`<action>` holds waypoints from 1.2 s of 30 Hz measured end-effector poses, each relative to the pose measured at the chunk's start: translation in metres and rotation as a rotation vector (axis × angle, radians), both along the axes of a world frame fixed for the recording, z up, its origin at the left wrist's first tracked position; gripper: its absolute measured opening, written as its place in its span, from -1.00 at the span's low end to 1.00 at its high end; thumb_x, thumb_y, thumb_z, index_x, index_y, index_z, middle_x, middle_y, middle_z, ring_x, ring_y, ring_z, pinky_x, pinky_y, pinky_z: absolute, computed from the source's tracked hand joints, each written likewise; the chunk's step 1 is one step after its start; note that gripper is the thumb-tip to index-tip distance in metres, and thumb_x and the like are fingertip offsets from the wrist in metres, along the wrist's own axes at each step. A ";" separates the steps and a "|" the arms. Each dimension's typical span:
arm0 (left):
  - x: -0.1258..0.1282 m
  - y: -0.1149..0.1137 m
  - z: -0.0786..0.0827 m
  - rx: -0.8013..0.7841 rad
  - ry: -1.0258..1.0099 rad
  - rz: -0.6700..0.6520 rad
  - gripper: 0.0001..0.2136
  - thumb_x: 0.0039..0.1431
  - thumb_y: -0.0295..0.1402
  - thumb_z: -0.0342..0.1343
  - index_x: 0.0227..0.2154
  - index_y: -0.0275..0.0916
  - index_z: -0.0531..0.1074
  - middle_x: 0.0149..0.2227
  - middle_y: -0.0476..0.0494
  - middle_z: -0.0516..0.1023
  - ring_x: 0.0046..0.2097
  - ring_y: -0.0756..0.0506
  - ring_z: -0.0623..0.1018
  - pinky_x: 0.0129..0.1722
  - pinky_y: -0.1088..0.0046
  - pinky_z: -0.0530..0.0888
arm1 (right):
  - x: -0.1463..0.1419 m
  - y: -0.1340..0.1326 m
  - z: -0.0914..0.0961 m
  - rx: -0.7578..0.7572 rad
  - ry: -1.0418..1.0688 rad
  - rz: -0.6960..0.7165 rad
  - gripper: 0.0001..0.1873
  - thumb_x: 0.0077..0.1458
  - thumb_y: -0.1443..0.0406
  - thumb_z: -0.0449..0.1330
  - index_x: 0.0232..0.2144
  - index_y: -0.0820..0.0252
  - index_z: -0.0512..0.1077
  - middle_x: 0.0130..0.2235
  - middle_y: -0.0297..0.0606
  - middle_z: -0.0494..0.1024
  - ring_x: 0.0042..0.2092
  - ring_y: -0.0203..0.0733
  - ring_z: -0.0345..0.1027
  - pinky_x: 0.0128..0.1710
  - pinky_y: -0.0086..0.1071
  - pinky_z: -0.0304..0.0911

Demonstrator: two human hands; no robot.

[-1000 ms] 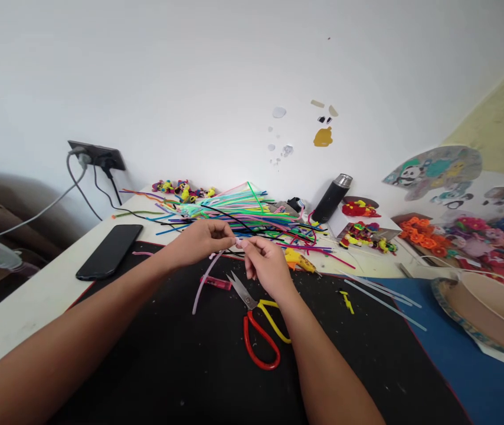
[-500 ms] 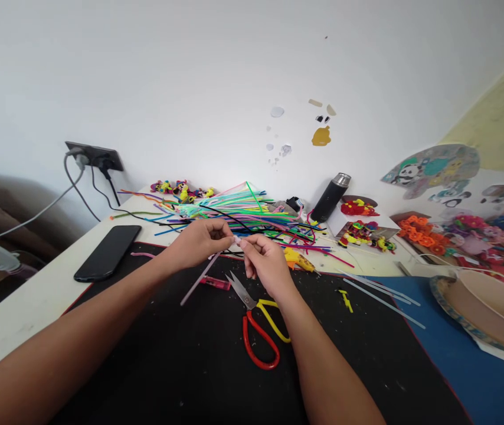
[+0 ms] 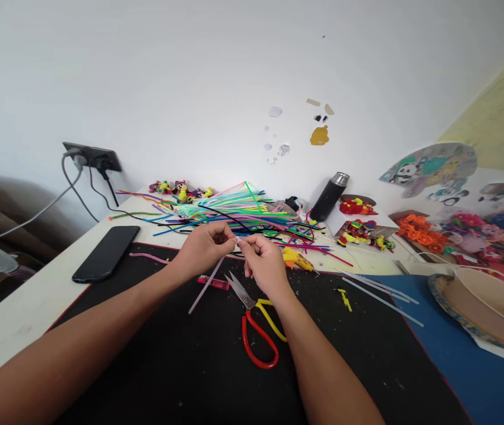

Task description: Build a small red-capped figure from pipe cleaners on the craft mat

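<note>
Fingertip to fingertip above the black mat [image 3: 154,354], my left hand [image 3: 205,245] and my right hand [image 3: 264,260] pinch a pale pink pipe cleaner [image 3: 206,285]. Its long straight end slants down toward me from below my left fingers. The part between the fingertips looks bent or curled, mostly hidden. Scissors [image 3: 252,313] with one red and one yellow handle lie beside my right wrist, blades apart. Behind the pipe cleaner is a small red object [image 3: 213,283], perhaps a lighter. Just past my right hand lies a yellow glue gun [image 3: 298,258].
Many coloured pipe cleaners [image 3: 234,206] are heaped along the wall. A phone [image 3: 107,254] rests at left, a black thermos [image 3: 329,198] stands behind on the right. White glue sticks [image 3: 382,300], a small yellow piece [image 3: 346,300] and a round basket [image 3: 477,313] are to the right.
The hanging end of the pipe cleaner has swung slightly right and is steeper. Both hands stay together, fingers shifted a little. The view has moved slightly.
</note>
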State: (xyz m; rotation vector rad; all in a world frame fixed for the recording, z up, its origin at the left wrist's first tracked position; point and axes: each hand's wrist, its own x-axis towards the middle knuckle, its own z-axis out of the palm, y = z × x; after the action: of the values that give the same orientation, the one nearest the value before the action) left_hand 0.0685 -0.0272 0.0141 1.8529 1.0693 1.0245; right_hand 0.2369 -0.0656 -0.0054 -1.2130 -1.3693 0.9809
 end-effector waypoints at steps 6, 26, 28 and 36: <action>0.007 -0.004 -0.004 -0.004 -0.065 0.062 -0.80 0.12 -0.21 0.19 -0.48 -0.22 0.41 -0.52 0.05 0.41 -0.46 -0.01 0.35 -0.43 0.48 0.29 | -0.001 0.001 -0.003 -0.004 0.014 -0.019 -0.68 0.21 0.03 0.24 -0.39 0.14 0.47 -0.72 -0.52 0.30 -0.71 -0.34 0.17 -0.65 -0.47 0.00; -0.026 0.013 0.025 -0.197 0.147 -0.287 -0.67 0.16 -0.06 0.26 -0.19 -0.22 0.54 -0.47 0.02 0.54 -0.42 -0.04 0.46 -0.42 0.51 0.33 | 0.009 0.005 -0.001 -0.026 0.009 0.077 -0.69 0.24 0.04 0.24 -0.34 0.16 0.49 -0.67 -0.51 0.30 -0.68 -0.35 0.21 -0.64 -0.50 0.05; -0.027 0.011 0.029 -0.180 0.187 -0.269 -0.67 0.17 -0.04 0.24 -0.24 -0.23 0.55 -0.47 0.01 0.54 -0.43 -0.03 0.46 -0.43 0.51 0.32 | 0.009 0.005 -0.002 -0.019 -0.003 0.080 -0.69 0.24 0.05 0.24 -0.35 0.16 0.48 -0.68 -0.52 0.30 -0.67 -0.35 0.22 -0.62 -0.50 0.08; -0.021 0.005 0.033 -0.181 0.266 -0.229 -0.65 0.17 0.01 0.21 -0.41 -0.23 0.54 -0.56 0.06 0.49 -0.55 0.02 0.36 -0.55 0.53 0.23 | 0.008 0.004 -0.003 -0.023 -0.030 0.092 -0.70 0.25 0.06 0.22 -0.34 0.17 0.48 -0.70 -0.51 0.33 -0.69 -0.36 0.19 -0.61 -0.50 0.08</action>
State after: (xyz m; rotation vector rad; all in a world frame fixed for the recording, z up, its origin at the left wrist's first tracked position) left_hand 0.0472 -0.0220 0.0469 1.9437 1.0332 0.5415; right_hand 0.2452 -0.0614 -0.0082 -1.1952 -1.4517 1.0486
